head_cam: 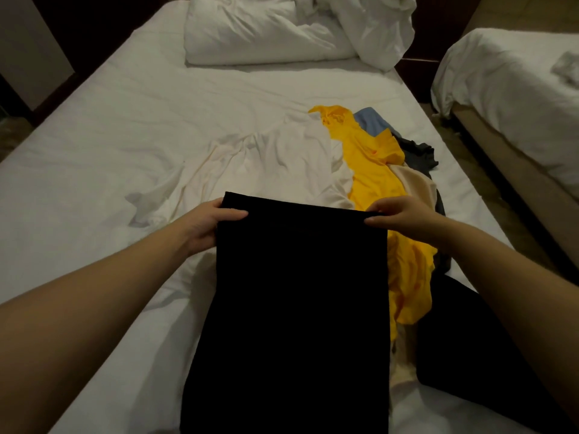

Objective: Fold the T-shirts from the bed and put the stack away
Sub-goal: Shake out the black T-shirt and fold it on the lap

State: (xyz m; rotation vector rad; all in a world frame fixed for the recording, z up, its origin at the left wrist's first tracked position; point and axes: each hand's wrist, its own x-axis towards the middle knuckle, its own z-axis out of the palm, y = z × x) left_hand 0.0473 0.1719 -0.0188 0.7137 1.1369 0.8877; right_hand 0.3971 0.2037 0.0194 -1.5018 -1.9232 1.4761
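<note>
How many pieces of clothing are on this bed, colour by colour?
Black shirt: 1
White shirt: 1
Yellow shirt: 1
Blue garment: 1
Dark grey garment: 1
Beige garment: 1
Total: 6 visible; more may be hidden underneath.

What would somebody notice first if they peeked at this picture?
The long black folded T-shirt fills the middle, its far edge pinched at the corners by the left hand and the right hand. Just beyond, on the right, a bright yellow crumpled T-shirt glows beside a cream crumpled T-shirt on the white-sheeted bed. A rumpled white duvet is heaped at the far end.
</note>
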